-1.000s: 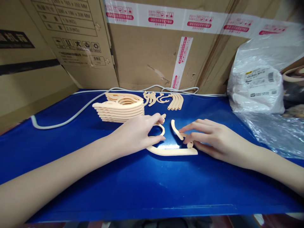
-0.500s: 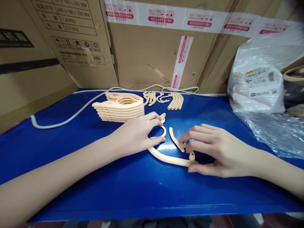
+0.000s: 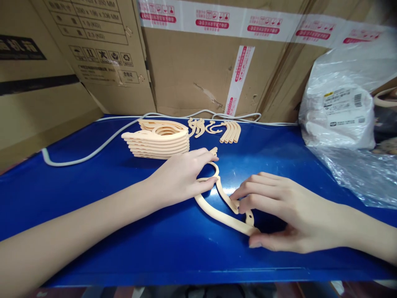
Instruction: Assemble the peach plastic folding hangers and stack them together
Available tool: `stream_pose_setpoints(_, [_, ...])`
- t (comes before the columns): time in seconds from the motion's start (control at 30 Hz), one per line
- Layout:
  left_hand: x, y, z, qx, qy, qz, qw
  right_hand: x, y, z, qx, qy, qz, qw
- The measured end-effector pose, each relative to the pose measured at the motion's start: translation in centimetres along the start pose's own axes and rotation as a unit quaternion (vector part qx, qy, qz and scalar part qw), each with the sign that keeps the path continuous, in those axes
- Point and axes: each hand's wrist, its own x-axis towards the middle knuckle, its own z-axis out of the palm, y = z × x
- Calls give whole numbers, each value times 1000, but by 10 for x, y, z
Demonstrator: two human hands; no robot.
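Observation:
Flat on the blue table lie cream plastic parts that look like a folding clothes hanger (image 3: 214,210), with a ring-like middle and a long curved arm. My left hand (image 3: 189,174) pinches the ring-like middle between thumb and fingers; part of it is hidden under the hand. My right hand (image 3: 279,211) grips the curved arm's far end with its thumb below, while its fingertips press a shorter curved piece (image 3: 223,194). That piece's upper tip meets the ring near my left thumb. Whether the two are joined, I cannot tell.
A stack of cream hangers (image 3: 156,142) stands behind my left hand. Small hook pieces (image 3: 197,127) and several curved tubes (image 3: 230,132) lie at the back. A white cable (image 3: 93,155) runs along the rear. Cardboard boxes (image 3: 192,62) wall the back; plastic wrap (image 3: 338,107) sits right.
My right hand has moved toward me, swinging the curved arm's end downward. The shorter piece's upper tip, apart from the ring before, now meets it. My left hand has barely moved.

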Motion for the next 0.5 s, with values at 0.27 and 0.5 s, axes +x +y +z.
stream_pose_setpoints(0.27, [0, 3, -1, 12, 1, -17, 1000, 2, -2, 0, -3, -7, -5, 1000])
stream_pose_setpoints(0.5, [1, 1, -3, -11, -10, -16, 1000, 1, -1, 3, -8, -3, -17, 1000])
